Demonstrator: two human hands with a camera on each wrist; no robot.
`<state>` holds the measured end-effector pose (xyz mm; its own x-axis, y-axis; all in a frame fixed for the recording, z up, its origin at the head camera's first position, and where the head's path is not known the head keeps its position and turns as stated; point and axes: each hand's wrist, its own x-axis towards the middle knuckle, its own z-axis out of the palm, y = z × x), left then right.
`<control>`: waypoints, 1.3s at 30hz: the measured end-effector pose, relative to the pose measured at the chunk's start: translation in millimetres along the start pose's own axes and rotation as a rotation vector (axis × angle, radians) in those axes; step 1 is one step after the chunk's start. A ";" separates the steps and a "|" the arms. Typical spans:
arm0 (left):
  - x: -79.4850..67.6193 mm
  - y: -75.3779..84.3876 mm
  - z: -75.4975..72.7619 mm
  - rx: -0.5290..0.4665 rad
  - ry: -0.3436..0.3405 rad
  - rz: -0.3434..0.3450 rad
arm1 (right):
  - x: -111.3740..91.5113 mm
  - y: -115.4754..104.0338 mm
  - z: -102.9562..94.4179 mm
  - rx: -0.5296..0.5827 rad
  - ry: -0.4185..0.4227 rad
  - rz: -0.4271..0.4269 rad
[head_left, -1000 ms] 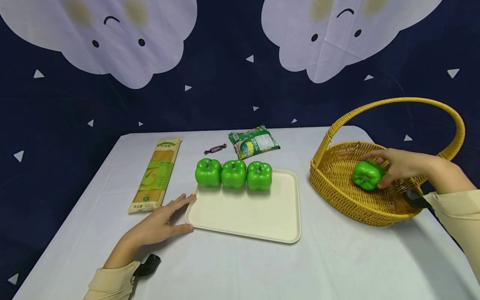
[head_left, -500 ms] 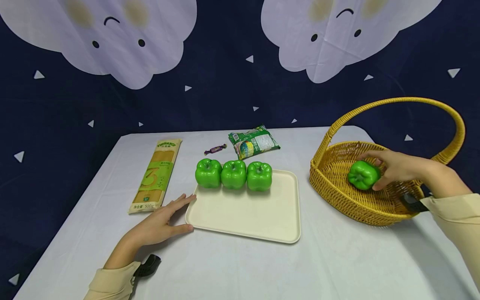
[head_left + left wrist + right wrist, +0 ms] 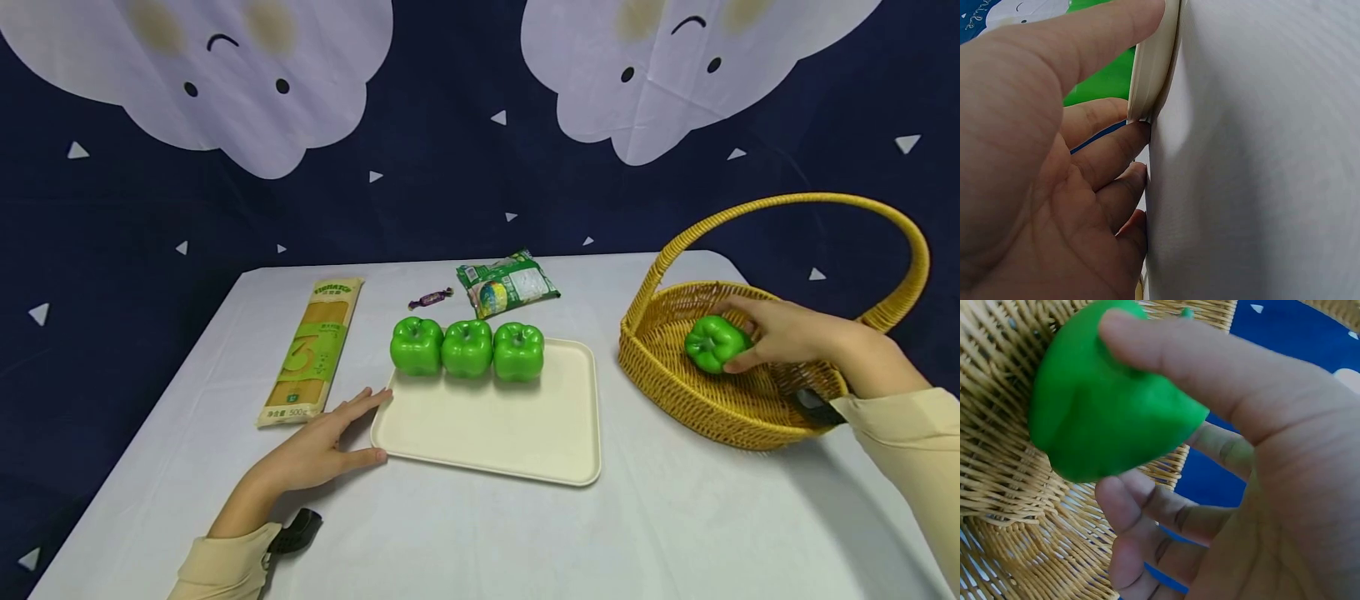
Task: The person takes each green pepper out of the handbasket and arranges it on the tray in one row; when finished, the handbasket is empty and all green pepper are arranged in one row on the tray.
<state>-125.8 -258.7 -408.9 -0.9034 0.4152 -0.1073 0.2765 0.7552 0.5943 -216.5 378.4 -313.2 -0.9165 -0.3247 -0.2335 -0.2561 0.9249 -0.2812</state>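
Note:
In the head view my right hand [image 3: 787,332] reaches into the yellow wicker basket [image 3: 697,417] and pinches a green bell pepper [image 3: 714,343] between thumb and fingers. The right wrist view shows the thumb across the pepper [image 3: 1104,412], with fingertips under its lower side and woven wicker behind. On the left, my left hand [image 3: 318,446] rests with straight, spread fingers at the left edge of a cream tray [image 3: 495,429]; its thumb and fingertips touch the rim [image 3: 1154,69] in the left wrist view. Three more green peppers [image 3: 467,349] stand in a row along the tray's far edge.
A pack of dried noodles [image 3: 311,354] lies left of the tray. Behind the peppers are a small purple wrapped candy [image 3: 431,298] and a green snack bag [image 3: 510,283]. The basket's tall handle [image 3: 795,200] arches above my right hand. White cloth covers the table [image 3: 420,542].
My right hand has shifted left inside the basket, carrying the pepper with it and slightly away from me. The left hand, tray and other peppers have stayed put.

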 end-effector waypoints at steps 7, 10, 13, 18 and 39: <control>0.6 0.4 -0.1 -0.002 -0.007 -0.010 | -10.4 -10.6 0.1 0.069 0.045 0.003; 0.6 0.4 0.0 0.004 -0.002 -0.006 | -16.6 -17.3 -0.9 0.099 0.072 -0.003; 0.6 0.4 -0.1 0.009 0.001 -0.003 | -23.3 -23.4 -3.7 0.109 0.094 -0.005; 0.8 -0.3 -0.1 0.006 -0.001 -0.001 | -31.6 -33.5 -8.0 0.126 0.128 -0.027; 0.1 0.6 -0.3 0.001 -0.001 -0.002 | -34.9 -81.9 -8.5 0.211 0.173 -0.106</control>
<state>-125.8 -258.4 -408.4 -0.9035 0.4144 -0.1095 0.2751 0.7565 0.5933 -166.1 315.6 -274.1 -0.9315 -0.3621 -0.0352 -0.3004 0.8201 -0.4870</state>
